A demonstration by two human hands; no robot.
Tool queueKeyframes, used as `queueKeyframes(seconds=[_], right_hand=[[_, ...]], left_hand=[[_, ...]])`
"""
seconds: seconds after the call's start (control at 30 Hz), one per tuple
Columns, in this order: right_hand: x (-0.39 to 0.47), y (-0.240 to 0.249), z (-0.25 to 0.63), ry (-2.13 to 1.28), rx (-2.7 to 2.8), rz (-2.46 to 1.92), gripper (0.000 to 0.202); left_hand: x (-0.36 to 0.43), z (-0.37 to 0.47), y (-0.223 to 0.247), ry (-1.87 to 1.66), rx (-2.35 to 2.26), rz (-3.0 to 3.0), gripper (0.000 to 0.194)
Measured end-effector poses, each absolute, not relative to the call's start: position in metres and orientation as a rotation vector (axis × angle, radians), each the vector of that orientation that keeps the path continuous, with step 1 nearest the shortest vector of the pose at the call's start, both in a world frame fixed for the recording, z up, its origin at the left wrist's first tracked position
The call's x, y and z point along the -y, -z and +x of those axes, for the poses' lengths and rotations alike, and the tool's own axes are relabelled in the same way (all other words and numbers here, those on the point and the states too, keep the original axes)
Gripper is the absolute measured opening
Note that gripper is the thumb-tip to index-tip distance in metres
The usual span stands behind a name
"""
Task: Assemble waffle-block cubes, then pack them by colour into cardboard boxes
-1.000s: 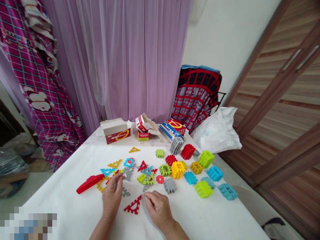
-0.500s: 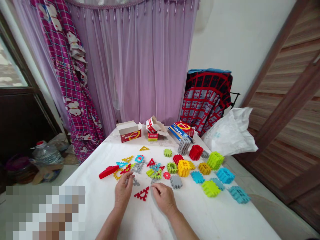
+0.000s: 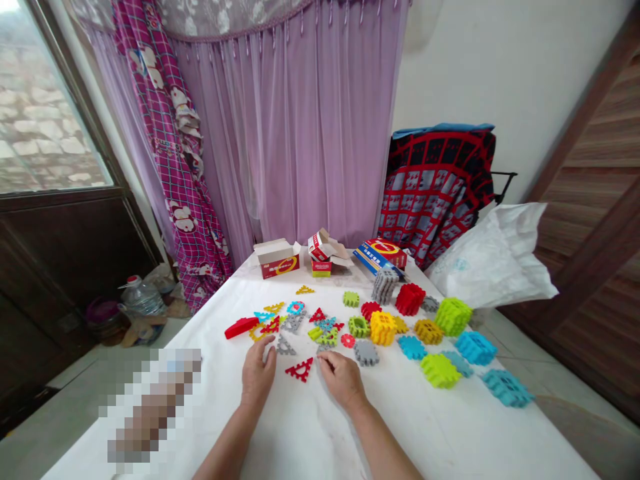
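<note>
**On the white-covered bench (image 3: 300, 437), a red toothed triangle (image 3: 300, 369) is lying between two hands!**

The left hand (image 3: 259, 367) is curving loosely, released, just beside a grey triangle (image 3: 286, 345). The right hand (image 3: 342, 377) is sitting curled near the red one's corner; whether it's pinching anything, I can't tell. Beyond, a yellow block (image 3: 383, 329) is standing near a grey square tile (image 3: 367, 353).

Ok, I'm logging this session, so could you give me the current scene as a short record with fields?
Left hand: loosely curled, beside a grey triangle
Right hand: pinched, nothing visible in it
Between hands: red triangle, lying flat
Surface: white-covered table
Right side: toothed pieces, including a yellow block
Far edge: cardboard boxes
Far right: white bag
</note>
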State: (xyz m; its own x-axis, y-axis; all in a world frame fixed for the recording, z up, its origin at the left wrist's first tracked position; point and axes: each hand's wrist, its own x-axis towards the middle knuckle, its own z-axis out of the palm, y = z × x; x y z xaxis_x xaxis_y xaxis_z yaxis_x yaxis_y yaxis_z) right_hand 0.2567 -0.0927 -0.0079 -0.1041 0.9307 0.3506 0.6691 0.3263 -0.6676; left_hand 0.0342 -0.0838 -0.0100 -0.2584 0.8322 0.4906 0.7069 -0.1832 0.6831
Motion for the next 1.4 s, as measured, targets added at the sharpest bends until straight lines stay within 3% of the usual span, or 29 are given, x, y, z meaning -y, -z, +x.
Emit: queueKeyframes(seconds=[0.47, 0.73, 1.1, 1.3, 1.4], right_hand=[[0.092, 0.007, 0.256, -0.517, 1.787, -1.37, 0.028], [0.092, -0.001, 0.255, -0.574, 1.767, -1.394, 0.025], [0.088, 0.0, 0.255, -0.628, 1.58, -1.352, 0.025], [0.081, 0.007, 0.257, -0.861, 1.242, -1.179, 0.041], [0.079, 0.01, 0.257, -0.952, 1.117, -1.135, 0.038]], left_hand=[[-0.011, 0.056, -0.038, -0.716, -2.068, 2.259, 0.03], [-0.04, 0.072, -0.04, -0.43, -2.116, 2.325, 0.033], [0.004, 0.064, -0.039, -0.711, -1.754, 2.613, 0.026], [0.053, 0.075, -0.028, -1.001, -1.342, 2.932, 0.023], [0.063, 0.082, -0.028, -1.042, -1.259, 2.99, 0.023]])
